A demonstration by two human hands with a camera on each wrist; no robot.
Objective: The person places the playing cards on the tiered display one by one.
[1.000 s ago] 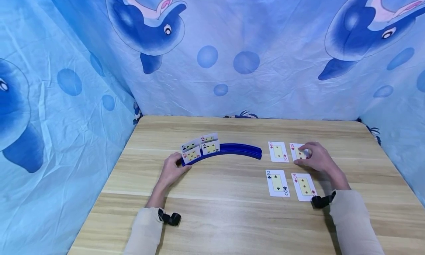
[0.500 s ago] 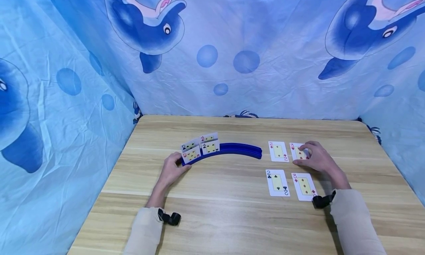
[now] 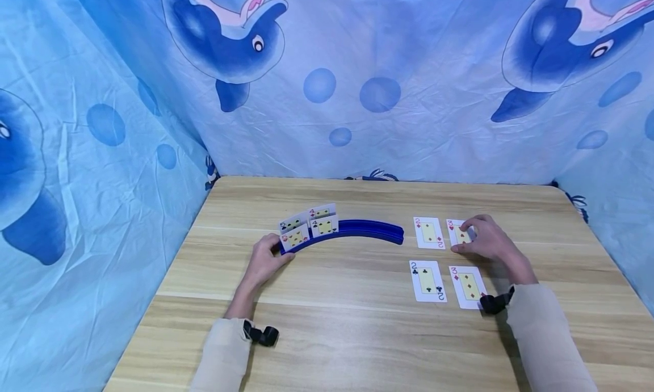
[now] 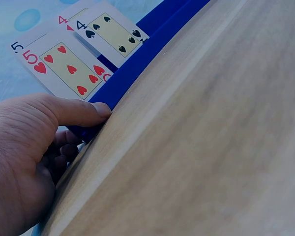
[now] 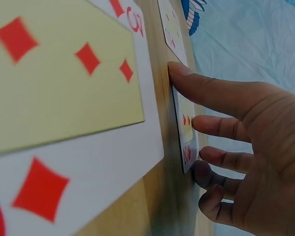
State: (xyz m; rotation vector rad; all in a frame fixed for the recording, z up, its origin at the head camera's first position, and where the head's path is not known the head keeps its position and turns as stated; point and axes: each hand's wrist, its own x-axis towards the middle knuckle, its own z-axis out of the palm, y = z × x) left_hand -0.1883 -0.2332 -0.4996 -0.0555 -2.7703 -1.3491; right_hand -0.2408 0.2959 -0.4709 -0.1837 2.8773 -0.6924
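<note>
- The left hand (image 3: 261, 261) pinches the left end of the curved blue card holder (image 3: 370, 230).
- Two fours (image 3: 324, 227) and two fives (image 3: 294, 238) stand in it.
- The right hand (image 3: 487, 241) is over the three of hearts (image 3: 454, 233) on the tabletop (image 3: 347, 318); I can't tell if it pinches.
- Two twos (image 3: 428, 281) and the three of diamonds (image 3: 467, 287) lie near.

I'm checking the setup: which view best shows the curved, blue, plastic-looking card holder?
The head view shows the holder best: nearly its whole arc, despite white rectangular cards. Left wrist: only part of it, close up. Right wrist: none.
</note>
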